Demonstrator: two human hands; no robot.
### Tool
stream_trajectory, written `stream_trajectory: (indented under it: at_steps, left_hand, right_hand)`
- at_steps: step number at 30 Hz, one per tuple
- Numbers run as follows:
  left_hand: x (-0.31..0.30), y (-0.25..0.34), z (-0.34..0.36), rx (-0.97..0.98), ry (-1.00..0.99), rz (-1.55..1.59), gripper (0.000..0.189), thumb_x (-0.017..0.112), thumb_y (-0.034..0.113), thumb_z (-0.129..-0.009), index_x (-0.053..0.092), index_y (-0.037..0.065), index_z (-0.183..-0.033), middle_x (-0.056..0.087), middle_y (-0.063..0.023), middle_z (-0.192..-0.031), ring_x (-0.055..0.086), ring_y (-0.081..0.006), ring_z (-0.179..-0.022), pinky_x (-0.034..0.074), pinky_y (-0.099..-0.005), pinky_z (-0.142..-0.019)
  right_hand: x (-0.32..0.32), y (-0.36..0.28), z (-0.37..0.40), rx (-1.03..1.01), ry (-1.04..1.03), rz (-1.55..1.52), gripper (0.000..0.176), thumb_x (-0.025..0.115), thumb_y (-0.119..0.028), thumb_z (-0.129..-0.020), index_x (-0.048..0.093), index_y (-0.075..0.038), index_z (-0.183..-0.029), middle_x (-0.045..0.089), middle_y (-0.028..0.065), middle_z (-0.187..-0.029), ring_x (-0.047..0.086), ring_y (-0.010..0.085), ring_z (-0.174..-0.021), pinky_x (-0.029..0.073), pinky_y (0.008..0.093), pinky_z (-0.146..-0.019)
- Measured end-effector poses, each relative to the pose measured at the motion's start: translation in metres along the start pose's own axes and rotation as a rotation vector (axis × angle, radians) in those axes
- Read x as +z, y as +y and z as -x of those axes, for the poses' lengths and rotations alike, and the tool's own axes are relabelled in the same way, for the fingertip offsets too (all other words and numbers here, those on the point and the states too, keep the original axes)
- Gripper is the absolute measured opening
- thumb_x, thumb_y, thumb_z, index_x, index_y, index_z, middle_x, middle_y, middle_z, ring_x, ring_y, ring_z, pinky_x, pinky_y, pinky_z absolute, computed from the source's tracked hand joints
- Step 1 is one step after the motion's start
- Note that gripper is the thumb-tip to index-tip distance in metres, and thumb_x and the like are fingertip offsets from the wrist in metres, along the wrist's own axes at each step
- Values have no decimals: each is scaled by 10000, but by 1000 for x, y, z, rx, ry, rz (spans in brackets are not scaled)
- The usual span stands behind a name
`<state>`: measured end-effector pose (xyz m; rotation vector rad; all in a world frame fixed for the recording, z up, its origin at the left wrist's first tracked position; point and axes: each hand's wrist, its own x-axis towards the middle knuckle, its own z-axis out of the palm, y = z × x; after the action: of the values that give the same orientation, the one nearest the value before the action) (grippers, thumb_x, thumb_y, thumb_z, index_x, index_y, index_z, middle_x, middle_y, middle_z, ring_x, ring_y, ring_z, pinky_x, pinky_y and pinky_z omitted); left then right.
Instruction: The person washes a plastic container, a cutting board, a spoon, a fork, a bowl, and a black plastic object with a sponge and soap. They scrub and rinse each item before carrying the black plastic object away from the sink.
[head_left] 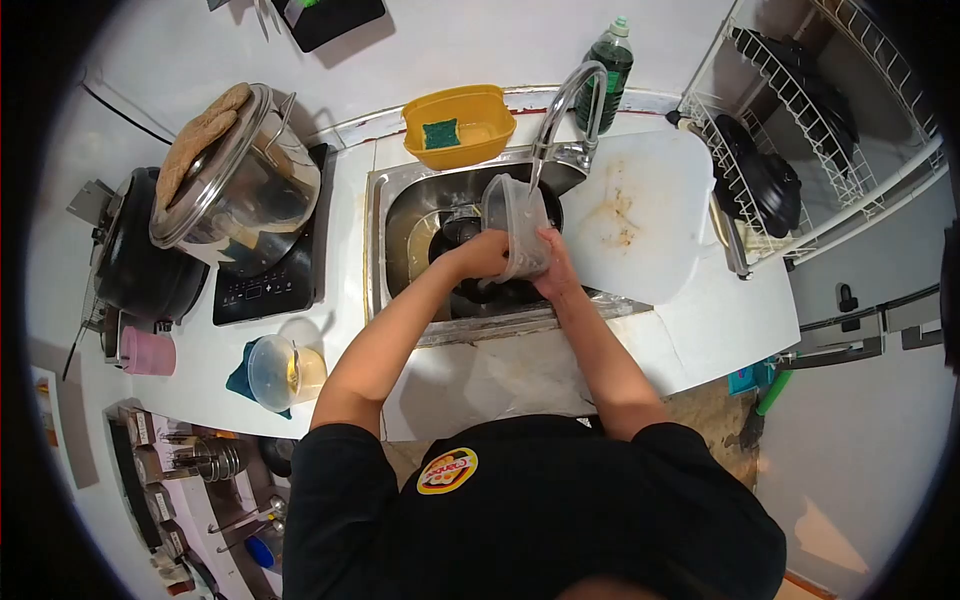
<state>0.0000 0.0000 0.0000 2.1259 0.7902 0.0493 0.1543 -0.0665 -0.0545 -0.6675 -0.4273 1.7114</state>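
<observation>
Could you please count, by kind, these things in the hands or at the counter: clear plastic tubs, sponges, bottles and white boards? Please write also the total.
Clear plastic tubs: 2 (held tub, standing tub)
Sponges: 1 (green sponge)
Bottles: 1 (bottle with green liquid)
White boards: 1 (white board)
Total: 5

Bare forearms [390, 335] converge forward, left hand [484, 255] (fingers partly hidden) near right hand [556, 268].

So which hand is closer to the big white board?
Right. The right hand is on the side of the tub facing the white board; the left hand is farther off, across the tub.
</observation>
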Motion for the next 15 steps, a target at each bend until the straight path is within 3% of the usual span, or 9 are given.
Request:
stream_trajectory:
  at_steps: [2, 5, 8, 11, 12, 15]
  left_hand:
    - [-3, 13, 4, -98, -72, 250, 239, 553, 200, -798, 651, 50, -955, 653, -107, -950, 626, -242, -812, 500, -349, -663]
    - [-6, 30, -6, -351, 147, 960, 250, 480, 225, -833, 638, 57, -928, 645, -68, -904, 615, -213, -779, 499, -349, -643]
    - [-35, 46, -15, -374, 290, 1592, 282, 442, 269, -856, 604, 87, -997, 628, -46, -912, 597, -180, -812, 506, -368, -679]
    - [-35, 28, -38, -212, 263, 1560, 278, 435, 292, -859, 602, 111, -989, 624, -32, -919, 591, -177, -810, 506, -388, -701]
    - [-31, 44, -36, -224, 389, 1508, 259, 459, 297, -860, 602, 119, -984, 624, -22, -902, 586, -164, -800, 496, -378, -681]
    - [-22, 65, -41, -231, 444, 1304, 256, 483, 305, -862, 620, 95, -914, 612, -6, -859, 576, -143, -793, 456, -392, -664]
  right_hand:
    - [2, -1, 4, -49, 49, -11, 499, 505, -323, -819, 391, -159, -1277, 502, 64, -1162, 535, 223, -1030, 486, 416, -821]
    - [13, -7, 7, -119, 112, -14, 470, 529, -338, -813, 442, -131, -1226, 560, 56, -1031, 564, 212, -948, 488, 388, -792]
    - [19, -10, 10, -235, 5, 135, 465, 528, -309, -816, 435, -128, -1233, 559, 59, -1055, 558, 217, -963, 490, 376, -788]
    - [19, -28, 7, -265, 79, 315, 488, 520, -325, -817, 421, -127, -1252, 551, 60, -1088, 544, 216, -991, 489, 366, -775]
    - [16, -36, 2, -245, 103, 290, 491, 517, -331, -816, 422, -130, -1253, 551, 63, -1091, 543, 217, -993, 489, 359, -766]
    - [12, -56, -5, -229, 206, 228, 498, 506, -353, -810, 426, -131, -1249, 555, 74, -1085, 546, 220, -983, 485, 345, -746]
